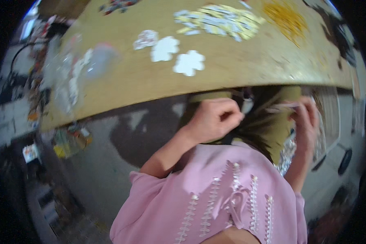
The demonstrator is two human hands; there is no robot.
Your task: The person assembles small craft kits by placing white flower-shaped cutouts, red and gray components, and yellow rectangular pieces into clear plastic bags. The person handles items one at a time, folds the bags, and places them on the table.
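Below the table edge, above my lap, my left hand [216, 118] is curled closed, thumb against fingers. Whatever it grips is too small or hidden to name. Just past its fingertips is a small whitish thing [247, 106]. To the right, my right hand [307, 120] is smeared by motion. Its fingers seem pinched on a thin pale pink strip [281, 106] that points left. On the table lie two white flower-shaped cutouts [189, 63] [165, 49], and a patterned round piece [145, 39] sits beside them.
A pile of yellow and pale grey strips [219, 22] and a heap of orange-yellow bands [286, 20] lie on the table [126, 77]. Clear plastic bags [71, 77] hang at its left edge. A clear bin [329, 118] stands right of my legs.
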